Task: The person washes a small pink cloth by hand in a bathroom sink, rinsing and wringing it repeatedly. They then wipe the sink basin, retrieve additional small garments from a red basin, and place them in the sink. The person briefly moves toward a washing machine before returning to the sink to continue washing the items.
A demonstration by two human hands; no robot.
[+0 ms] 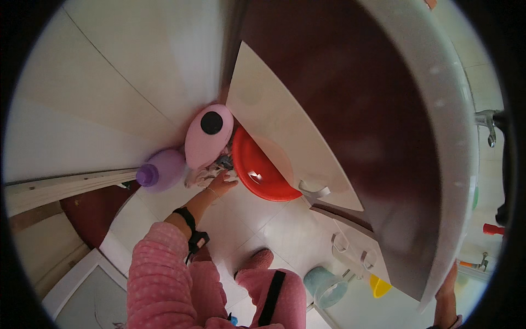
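My left hand (222,184), with a black strap and small device at the wrist, reaches down to crumpled cloths (203,176) on the tiled floor. Its fingers are apart at the cloths' edge; whether they touch is unclear. Beside the cloths stand a pink container with a black round cap (201,144) and a purple bottle (168,166). A red plastic basin (259,174) lies right of the hand, partly under an open cabinet door (287,123). At the far lower right, my right hand (448,283) is at the pale countertop's edge (456,164), its fingers mostly hidden.
A wall (123,61) rises behind the bottles, with a door edge (74,187) at the left. Lower cabinet doors with handles (365,255), a translucent bucket (324,288) and a yellow object (379,286) are at the lower right. A metal tap (489,123) stands beyond the countertop.
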